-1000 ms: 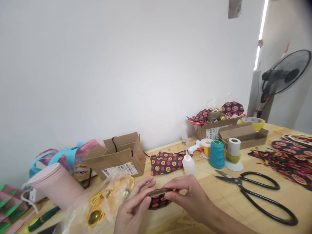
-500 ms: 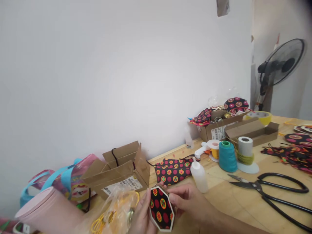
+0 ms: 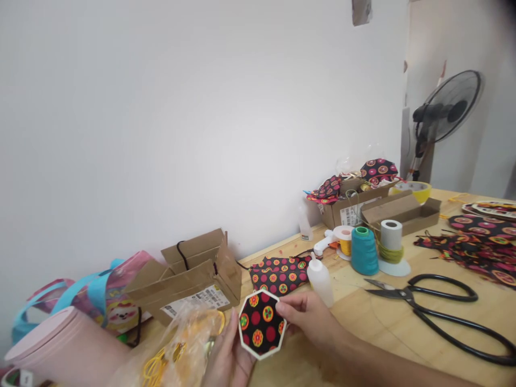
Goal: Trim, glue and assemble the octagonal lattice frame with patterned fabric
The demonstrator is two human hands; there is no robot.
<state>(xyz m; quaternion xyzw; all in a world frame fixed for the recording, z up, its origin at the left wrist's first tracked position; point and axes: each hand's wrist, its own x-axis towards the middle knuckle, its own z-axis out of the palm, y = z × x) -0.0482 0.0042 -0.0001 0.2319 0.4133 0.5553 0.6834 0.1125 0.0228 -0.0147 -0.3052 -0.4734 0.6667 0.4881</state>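
Between my hands is an octagonal panel (image 3: 263,325) of black fabric with red, orange and green circles, edged by a white rim. Its patterned face is turned toward me. My left hand (image 3: 231,355) supports it from the left and below, the thumb along its left edge. With thumb and fingers my right hand (image 3: 308,320) pinches the upper right edge. Just behind it lies a folded piece of the same patterned fabric (image 3: 278,274), and a white squeeze bottle (image 3: 320,282) stands behind my right hand.
Black-handled scissors (image 3: 427,309) lie open at the right. Behind them stand a teal thread cone (image 3: 364,252) and a white roll (image 3: 391,236). At left are an open cardboard box (image 3: 193,279), a plastic bag with yellow cord (image 3: 177,349) and a pink cylinder (image 3: 66,349). Fabric strips (image 3: 471,250) lie far right.
The panel has turned from a slanted view to face me more squarely. Both hands still hold it. The whole view has shifted slightly, with things appearing further left.
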